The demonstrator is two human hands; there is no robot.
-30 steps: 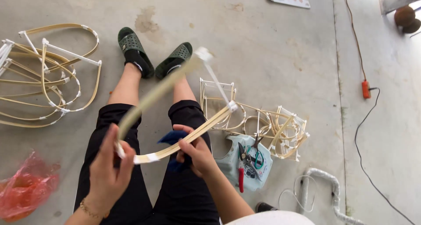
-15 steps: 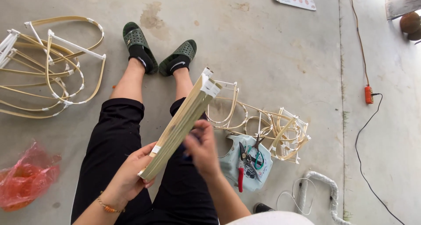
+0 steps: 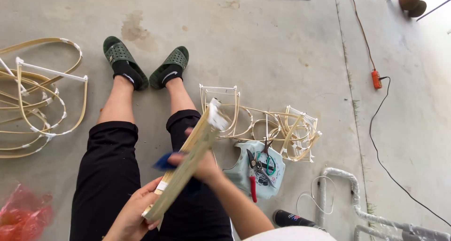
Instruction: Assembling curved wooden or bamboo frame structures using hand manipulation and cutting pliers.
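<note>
Bamboo strip bundle (image 3: 188,163) lay slanted above my lap, light, stiff, springy. My left hand (image 3: 134,217) pinched its lower end; right hand (image 3: 204,163) gripped mid-length, fingers curled around it.

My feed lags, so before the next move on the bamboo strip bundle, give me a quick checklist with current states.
1. Left hand grips the near end of the flat bundle of pale bamboo strips: ok.
2. Right hand on the bundle's middle: ok, though blurred.
3. Small blue object at the right hand, grip secure: cannot tell.
4. White-taped far end apart from the bent bamboo frames on the floor: ok.
5. Pliers and scissors lying on the pale cloth bag: ok.
</note>
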